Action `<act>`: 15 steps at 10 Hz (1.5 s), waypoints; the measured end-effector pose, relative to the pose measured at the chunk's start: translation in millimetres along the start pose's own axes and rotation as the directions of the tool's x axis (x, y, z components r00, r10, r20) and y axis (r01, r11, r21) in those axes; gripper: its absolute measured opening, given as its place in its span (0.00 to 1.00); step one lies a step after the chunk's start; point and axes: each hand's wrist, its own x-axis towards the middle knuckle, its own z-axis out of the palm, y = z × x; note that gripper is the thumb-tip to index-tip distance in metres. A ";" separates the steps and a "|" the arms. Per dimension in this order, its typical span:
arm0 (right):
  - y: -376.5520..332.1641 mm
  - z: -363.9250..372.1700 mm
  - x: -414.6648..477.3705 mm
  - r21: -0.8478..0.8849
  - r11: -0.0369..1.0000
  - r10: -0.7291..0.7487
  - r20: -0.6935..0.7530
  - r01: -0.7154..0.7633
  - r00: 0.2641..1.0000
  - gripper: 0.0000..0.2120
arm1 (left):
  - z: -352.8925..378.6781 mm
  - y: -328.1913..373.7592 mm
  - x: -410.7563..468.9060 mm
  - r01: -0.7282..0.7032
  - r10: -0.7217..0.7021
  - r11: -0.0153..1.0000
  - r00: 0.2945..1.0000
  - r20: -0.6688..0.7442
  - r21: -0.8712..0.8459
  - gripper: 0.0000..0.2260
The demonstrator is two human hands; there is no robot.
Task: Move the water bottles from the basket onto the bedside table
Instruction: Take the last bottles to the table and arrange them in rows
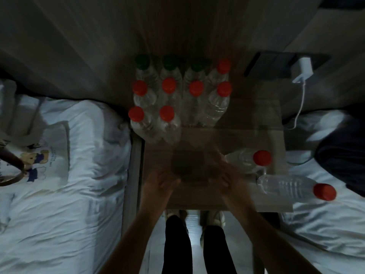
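Dim light fills a narrow gap between two beds, where a wooden bedside table stands against the wall. Ten bottles stand upright at its far left, packed cap to cap in rows: three green caps at the back with one red, four red in the middle, two red in front. The tight grid against the back edge looks deliberate, as it leaves the near half of the top free for more.

Two more bottles lie on their sides at the near right. One rests on the table with its red cap pointing right; the other lies at the table's right edge, its cap hanging over the right bed. Lying down they cannot topple, but they can roll, and the outer one seems likely to slip off.

Both hands reach over the near middle of the table. The left hand and the right hand face each other with fingers curled inward around a dark blurred shape; whether that is the basket or its shadow, I cannot tell, nor whether the fingers actually grip it.

A white charger hangs from a dark wall panel at right, its cable trailing down. A printed bag lies on the left bed.
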 end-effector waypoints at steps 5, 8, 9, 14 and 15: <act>73.2 -99.1 -40.7 -0.157 0.972 0.159 -0.116 -0.176 0.980 0.18 | 114.2 24.6 -27.7 -0.090 0.085 0.988 0.995 0.041 0.126 0.21; 96.7 -120.5 -37.7 -0.151 0.972 0.132 -0.297 -0.183 0.946 0.07 | 157.1 47.5 -24.2 -0.208 0.208 0.972 0.978 0.006 0.113 0.25; 92.4 -130.8 -37.5 -0.045 0.995 0.062 -0.374 -0.084 0.925 0.14 | 165.8 50.4 -13.5 -0.220 0.221 0.971 0.975 0.003 0.096 0.28; 96.3 -126.1 -3.9 -0.118 0.992 0.027 -0.217 -0.053 0.976 0.13 | 165.2 36.6 -13.4 -0.199 0.220 0.967 0.967 -0.127 0.159 0.24; 75.6 -109.8 -2.1 -0.061 0.998 -0.003 -0.164 -0.007 0.987 0.14 | 146.5 32.2 -17.0 -0.194 0.219 0.969 0.960 -0.172 0.149 0.26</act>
